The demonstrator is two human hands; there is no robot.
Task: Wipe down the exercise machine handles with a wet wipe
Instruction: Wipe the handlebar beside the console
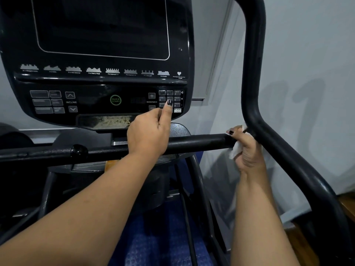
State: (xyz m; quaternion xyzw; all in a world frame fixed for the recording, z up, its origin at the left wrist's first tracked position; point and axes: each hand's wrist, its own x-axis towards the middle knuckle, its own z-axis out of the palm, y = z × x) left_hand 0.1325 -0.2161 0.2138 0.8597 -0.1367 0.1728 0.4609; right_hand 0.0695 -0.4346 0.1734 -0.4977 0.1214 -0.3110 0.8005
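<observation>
Wipe [234,150] is gripped in R hand [247,150] round bar [196,143] end, at 3 o'clock. L hand [148,133] holds nothing, one digit straight at keypad [175,98], 12 o'clock of it. Risk: a button could be pressed by accident, or handle [253,73] joint missed.

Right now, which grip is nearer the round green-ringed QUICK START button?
Left. The left grip is lower-right of the button; the right grip, holding a white wet wipe, is farther right on the black handle.

There are two grips, the left grip [148,133] and the right grip [248,151]. One wet wipe [235,150]. Two black handles: one horizontal bar [199,141], one curved upright [253,73]. One console [92,86], one screen [101,25], nine program icons [93,70].
</observation>
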